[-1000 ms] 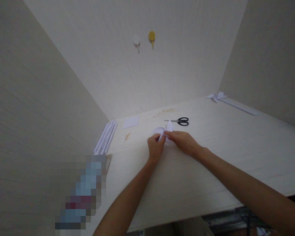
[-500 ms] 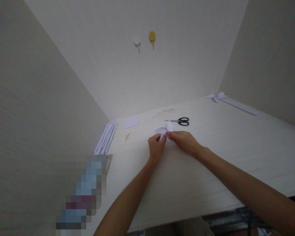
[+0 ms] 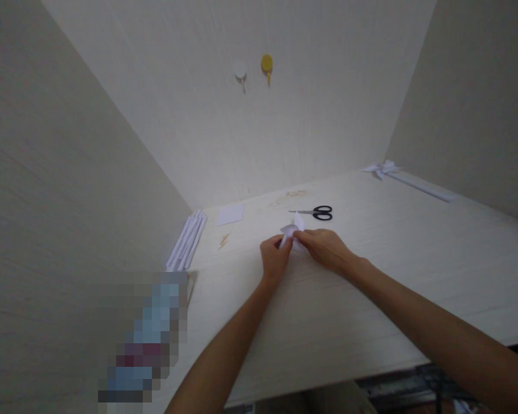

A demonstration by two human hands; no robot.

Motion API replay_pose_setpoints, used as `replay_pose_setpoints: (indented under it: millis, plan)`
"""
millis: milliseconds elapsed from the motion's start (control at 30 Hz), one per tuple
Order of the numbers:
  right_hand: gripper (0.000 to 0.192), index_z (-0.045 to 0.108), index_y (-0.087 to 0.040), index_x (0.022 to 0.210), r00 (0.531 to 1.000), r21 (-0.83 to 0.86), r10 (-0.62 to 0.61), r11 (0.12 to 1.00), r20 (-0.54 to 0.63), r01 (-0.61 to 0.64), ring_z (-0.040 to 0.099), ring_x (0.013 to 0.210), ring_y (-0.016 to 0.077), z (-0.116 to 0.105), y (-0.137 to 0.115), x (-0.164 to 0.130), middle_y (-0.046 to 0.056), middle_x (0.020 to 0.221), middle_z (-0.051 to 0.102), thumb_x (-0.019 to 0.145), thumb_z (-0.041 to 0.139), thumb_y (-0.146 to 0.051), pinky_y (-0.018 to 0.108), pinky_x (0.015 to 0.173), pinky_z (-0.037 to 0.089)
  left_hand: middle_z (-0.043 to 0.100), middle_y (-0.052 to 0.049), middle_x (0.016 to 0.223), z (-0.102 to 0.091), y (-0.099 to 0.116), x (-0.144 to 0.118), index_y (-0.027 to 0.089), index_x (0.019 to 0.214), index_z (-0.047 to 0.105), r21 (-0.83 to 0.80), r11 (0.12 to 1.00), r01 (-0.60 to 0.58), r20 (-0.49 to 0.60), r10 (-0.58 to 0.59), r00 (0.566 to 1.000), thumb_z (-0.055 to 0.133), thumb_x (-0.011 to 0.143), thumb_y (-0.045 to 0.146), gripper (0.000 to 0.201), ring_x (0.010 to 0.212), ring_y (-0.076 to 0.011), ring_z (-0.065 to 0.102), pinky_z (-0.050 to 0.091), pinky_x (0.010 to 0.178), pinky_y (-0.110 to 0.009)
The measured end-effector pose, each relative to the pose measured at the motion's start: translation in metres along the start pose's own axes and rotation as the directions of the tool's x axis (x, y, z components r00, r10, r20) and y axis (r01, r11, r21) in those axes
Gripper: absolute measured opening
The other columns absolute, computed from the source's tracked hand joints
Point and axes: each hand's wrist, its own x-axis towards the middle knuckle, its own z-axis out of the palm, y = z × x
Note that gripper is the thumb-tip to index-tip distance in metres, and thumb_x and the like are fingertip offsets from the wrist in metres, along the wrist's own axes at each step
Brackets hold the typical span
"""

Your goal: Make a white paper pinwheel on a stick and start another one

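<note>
The table (image 3: 397,241) stretches broadly rightward, its front edge low in frame; just below centre, left hand (image 3: 275,259) and right hand (image 3: 324,246) pinch white paper (image 3: 289,230) — curled, pointed (partly finger-hidden).

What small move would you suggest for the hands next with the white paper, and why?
The right hand might best press the raised flap inward, as it sticks up just beyond that hand's fingers while the left hand holds the white paper.
</note>
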Motion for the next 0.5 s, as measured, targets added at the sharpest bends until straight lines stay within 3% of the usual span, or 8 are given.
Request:
replay_pose_setpoints:
  millis: [500]
  plan:
    - [0.028, 0.048, -0.020, 0.103, 0.999, 0.111, 0.043, 0.993, 0.004, -0.043, 0.058, 0.075, 0.0163, 0.0002, -0.0004, -0.0001, 0.006, 0.085, 0.064, 0.079, 0.038, -0.009, 0.022, 0.058, 0.033, 0.049, 0.003, 0.050, 0.0010, -0.0006, 0.0004, 0.013, 0.052, 0.060, -0.015, 1.000, -0.002, -0.010, 0.001, 1.000, 0.052, 0.066, 0.023, 0.019, 0.049, -0.0082, 0.041, 0.030, 0.047, -0.019]
